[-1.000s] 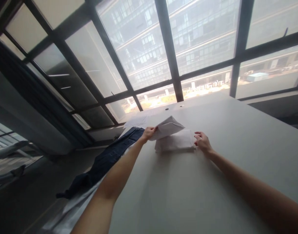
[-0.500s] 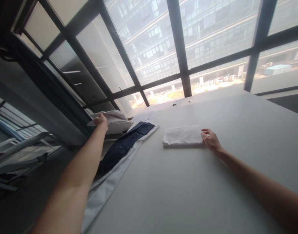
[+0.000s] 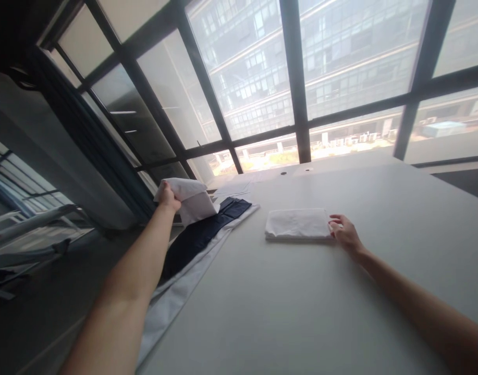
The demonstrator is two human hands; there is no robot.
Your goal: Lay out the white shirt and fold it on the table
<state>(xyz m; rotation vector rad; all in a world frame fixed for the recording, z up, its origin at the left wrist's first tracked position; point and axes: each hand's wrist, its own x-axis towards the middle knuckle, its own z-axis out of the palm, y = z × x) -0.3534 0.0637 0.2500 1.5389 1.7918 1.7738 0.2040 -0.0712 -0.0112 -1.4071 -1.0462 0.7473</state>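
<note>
One folded cloth lies on the worktop, the right hand at its edge, grip unclear. Beyond, the left hand, clamped on a white cloth, has carried it leftward near the navy garment, separating the two.

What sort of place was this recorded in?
Probably an office or workroom, perhaps above ground level: tall dark-framed windows look out on a large building, and a broad white table by them holds a folded white cloth and dark fabric.
</note>
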